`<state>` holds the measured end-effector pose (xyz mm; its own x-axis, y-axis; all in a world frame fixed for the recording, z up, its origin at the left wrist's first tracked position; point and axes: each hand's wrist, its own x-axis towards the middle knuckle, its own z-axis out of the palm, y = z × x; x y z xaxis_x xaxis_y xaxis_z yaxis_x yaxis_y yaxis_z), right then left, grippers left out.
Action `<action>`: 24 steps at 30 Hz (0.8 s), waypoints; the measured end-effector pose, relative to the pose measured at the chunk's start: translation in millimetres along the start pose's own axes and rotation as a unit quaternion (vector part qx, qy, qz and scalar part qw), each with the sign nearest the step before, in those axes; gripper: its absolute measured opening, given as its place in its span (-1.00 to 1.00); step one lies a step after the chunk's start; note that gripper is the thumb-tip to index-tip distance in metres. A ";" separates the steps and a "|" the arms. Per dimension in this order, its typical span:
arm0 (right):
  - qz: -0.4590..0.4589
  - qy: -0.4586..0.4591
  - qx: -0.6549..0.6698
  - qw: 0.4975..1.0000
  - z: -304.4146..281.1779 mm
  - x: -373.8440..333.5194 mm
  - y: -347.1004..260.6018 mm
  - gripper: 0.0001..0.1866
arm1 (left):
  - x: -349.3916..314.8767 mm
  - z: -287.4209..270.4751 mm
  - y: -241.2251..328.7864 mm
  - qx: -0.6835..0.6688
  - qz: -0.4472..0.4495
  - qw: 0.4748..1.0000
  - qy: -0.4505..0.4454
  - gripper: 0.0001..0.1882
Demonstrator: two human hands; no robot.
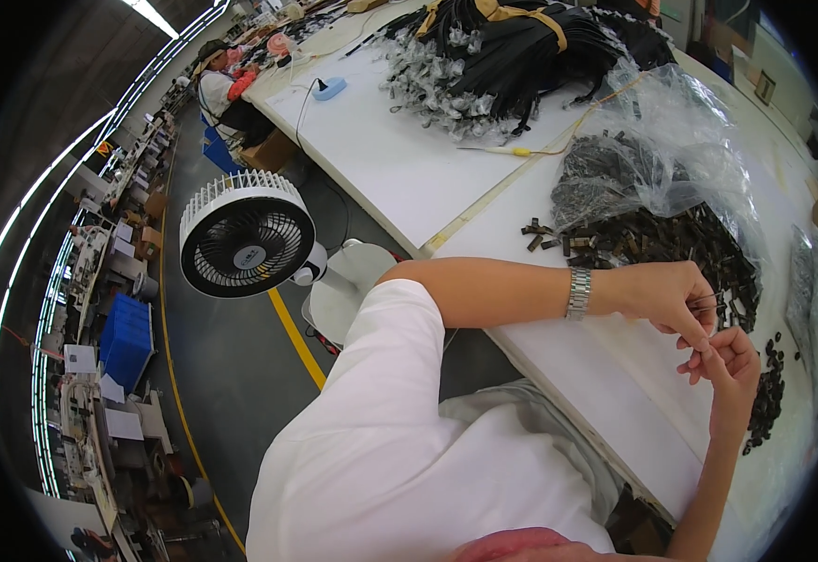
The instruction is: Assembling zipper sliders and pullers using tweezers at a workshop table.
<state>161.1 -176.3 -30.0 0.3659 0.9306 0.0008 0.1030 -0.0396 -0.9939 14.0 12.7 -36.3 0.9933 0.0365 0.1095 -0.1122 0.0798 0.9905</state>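
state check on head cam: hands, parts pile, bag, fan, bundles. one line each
left hand: fingers pinched on a small dark part, wrist with a metal watch
right hand: fingertips meeting the left hand's, grip unclear
pile of small dark parts: loose, spread on the white table
clear plastic bag: open, crumpled, parts inside
white fan: upright; spinning or not, cannot tell
black strap bundles: tied, heaped

Just behind both grips (704, 342), on the table (390, 159): a heap of small metal parts (671, 244). Farther behind, a plastic bag (671, 140); left, off the table, a fan (247, 234).
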 end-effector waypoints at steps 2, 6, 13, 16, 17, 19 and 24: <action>-0.015 -0.005 0.011 1.000 17.8 6.5 -1.1 -0.89 | -9.6 -6.6 -10.2 -0.001 -0.002 1.000 0.016 -0.82; -0.027 0.003 0.022 0.999 22.0 5.5 -14.8 -0.93 | -16.9 -6.7 12.2 -0.031 -0.045 0.999 -0.003 -0.82; 0.001 -0.045 0.032 0.998 14.1 -2.9 -16.8 -0.96 | -6.9 -8.5 3.4 -0.058 -0.076 0.994 -0.044 -0.83; 0.012 -0.053 0.028 0.998 15.1 -4.8 -19.2 -0.95 | -5.4 -6.4 -0.7 -0.064 -0.092 0.993 -0.045 -0.86; 0.023 -0.051 0.027 0.998 16.3 -5.1 -18.8 -0.95 | -5.1 -3.9 0.5 -0.054 -0.100 0.993 -0.041 -0.88; 0.028 -0.026 -0.002 0.999 25.1 -6.9 -15.2 -0.94 | -5.7 3.7 5.2 0.028 -0.106 0.994 -0.006 -0.88; -0.056 0.006 -0.170 0.984 41.4 -3.0 -0.1 -0.92 | -9.5 9.4 -11.6 0.291 0.040 0.950 0.103 -0.84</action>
<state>121.7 -164.0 -34.5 0.3460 0.9316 0.1115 0.4456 -0.0586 -0.8933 6.1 2.1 -48.0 0.9488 0.2184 0.2280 -0.0940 -0.4941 0.8643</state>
